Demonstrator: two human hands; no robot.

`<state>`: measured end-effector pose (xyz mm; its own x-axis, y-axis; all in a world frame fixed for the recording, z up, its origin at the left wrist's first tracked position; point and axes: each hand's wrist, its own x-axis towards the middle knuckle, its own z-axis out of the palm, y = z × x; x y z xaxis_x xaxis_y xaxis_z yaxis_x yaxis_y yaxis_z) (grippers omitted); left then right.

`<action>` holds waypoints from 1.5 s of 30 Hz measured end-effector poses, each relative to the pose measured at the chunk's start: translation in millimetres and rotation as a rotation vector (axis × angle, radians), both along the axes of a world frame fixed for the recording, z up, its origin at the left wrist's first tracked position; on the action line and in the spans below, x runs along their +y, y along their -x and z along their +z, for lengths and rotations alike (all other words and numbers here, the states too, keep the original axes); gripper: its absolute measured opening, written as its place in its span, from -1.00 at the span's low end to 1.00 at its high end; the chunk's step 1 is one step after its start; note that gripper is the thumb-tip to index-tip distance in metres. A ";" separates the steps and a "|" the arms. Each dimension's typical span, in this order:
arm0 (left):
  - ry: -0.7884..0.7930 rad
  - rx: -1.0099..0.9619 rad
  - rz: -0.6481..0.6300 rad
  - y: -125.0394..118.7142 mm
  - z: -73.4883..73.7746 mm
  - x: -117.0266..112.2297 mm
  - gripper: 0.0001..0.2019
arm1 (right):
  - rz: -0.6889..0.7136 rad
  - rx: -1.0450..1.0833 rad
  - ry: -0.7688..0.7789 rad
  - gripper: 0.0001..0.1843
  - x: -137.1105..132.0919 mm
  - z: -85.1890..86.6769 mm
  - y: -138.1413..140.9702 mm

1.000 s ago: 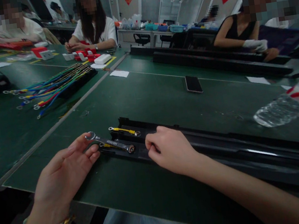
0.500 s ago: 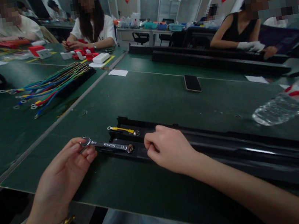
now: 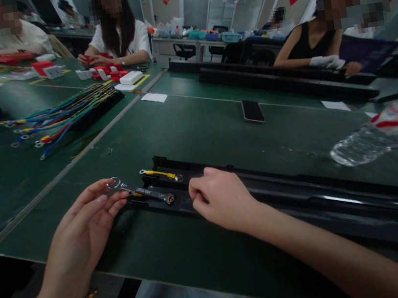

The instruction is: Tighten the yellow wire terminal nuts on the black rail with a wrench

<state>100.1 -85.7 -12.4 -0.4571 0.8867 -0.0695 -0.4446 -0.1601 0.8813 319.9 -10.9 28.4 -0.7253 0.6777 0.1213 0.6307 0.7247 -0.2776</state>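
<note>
My left hand (image 3: 87,224) pinches one end of a silver combination wrench (image 3: 141,190) between thumb and fingers. The wrench's ring end sits over a fastener inside the near channel of a long black profile (image 3: 285,183). A bit of yellow shows under the wrench's shank, mostly covered. In the far channel lies a short yellow cable (image 3: 160,173) with ring terminals, one of them at a round metal fastener head. My right hand (image 3: 224,199) rests on the profile just right of the wrench, its fingers curled closed. Whatever is inside those fingers is hidden.
A phone (image 3: 253,111) and a plastic bottle (image 3: 377,131) lie beyond the profile. Bundled coloured cables (image 3: 68,113) are at the left. Across the table, people work near red and white parts (image 3: 103,73) and more long black profiles (image 3: 278,81).
The wrench's held end has swung slightly away from me with my left hand, uncovering some yellow beneath it. My right hand stays in place on the profile. The view has shifted a little.
</note>
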 end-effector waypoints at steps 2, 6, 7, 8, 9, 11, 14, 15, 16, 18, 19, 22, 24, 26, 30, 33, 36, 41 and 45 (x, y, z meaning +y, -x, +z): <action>0.002 0.012 -0.008 0.6 -0.8 0.0 -0.75 | -0.001 0.011 -0.006 -0.87 0.1 -0.4 -0.4; 0.002 0.013 -0.014 0.3 -0.3 -0.3 -0.73 | 0.004 -0.003 -0.011 -0.86 0.2 0.3 -0.3; 0.003 0.011 -0.010 -0.3 0.3 -0.3 -0.73 | 0.003 -0.015 -0.008 -0.86 0.1 0.6 -0.1; 0.005 0.011 -0.004 -1.1 0.9 -0.3 -0.72 | -0.001 -0.025 -0.006 -0.86 0.1 0.9 0.2; 0.009 0.013 0.003 -2.0 1.6 -0.3 -0.71 | -0.004 -0.032 -0.006 -0.86 0.0 1.1 0.4; 0.020 0.023 0.015 -3.7 2.7 -0.3 -0.68 | -0.005 -0.031 -0.009 -0.86 0.0 1.1 0.7; 0.033 0.045 0.020 -4.6 3.2 -0.9 -0.63 | -0.005 -0.014 -0.013 -0.86 0.1 0.8 0.4; 0.031 0.055 0.021 -4.4 2.9 -1.2 -0.63 | -0.004 -0.009 -0.013 -0.87 0.2 0.7 0.2; 0.026 0.065 0.016 -4.0 2.5 -1.5 -0.63 | -0.003 -0.003 -0.011 -0.87 0.3 0.7 0.0; 0.021 0.083 -0.005 -3.3 1.6 -1.5 -0.61 | -0.001 0.005 -0.010 -0.87 0.5 0.7 -0.4; 0.025 0.094 -0.017 -3.2 1.2 -1.0 -0.60 | 0.000 0.009 -0.008 -0.87 0.6 0.6 -0.7; 0.062 0.163 -0.049 -4.3 1.1 1.7 -0.54 | -0.004 0.023 -0.008 -0.87 0.5 0.1 -1.3; 0.088 0.230 -0.068 -5.3 1.7 4.1 -0.51 | -0.001 0.029 -0.011 -0.87 0.4 -0.4 -1.4; 0.103 0.277 -0.088 -5.4 2.1 6.0 -0.49 | 0.000 0.028 -0.009 -0.87 0.3 -0.6 -1.4; 0.111 0.300 -0.119 -2.4 1.0 6.6 -0.47 | -0.011 0.018 0.004 -0.87 0.5 -0.2 -1.0; 0.118 0.317 -0.141 0.0 -1.5 6.1 -0.47 | -0.015 0.010 0.018 -0.87 0.6 0.6 -0.9; 0.121 0.423 -0.108 0.8 -5.1 6.3 -0.51 | -0.018 0.004 0.024 -0.87 0.7 0.8 -0.7; 0.175 0.682 0.057 2.3 -10.2 2.0 -0.61 | -0.009 0.010 0.004 -0.88 1.0 -0.9 -0.3; 0.226 0.744 0.129 2.4 -9.4 -9.2 -0.67 | 0.000 0.022 -0.005 -0.88 1.1 -1.6 -1.0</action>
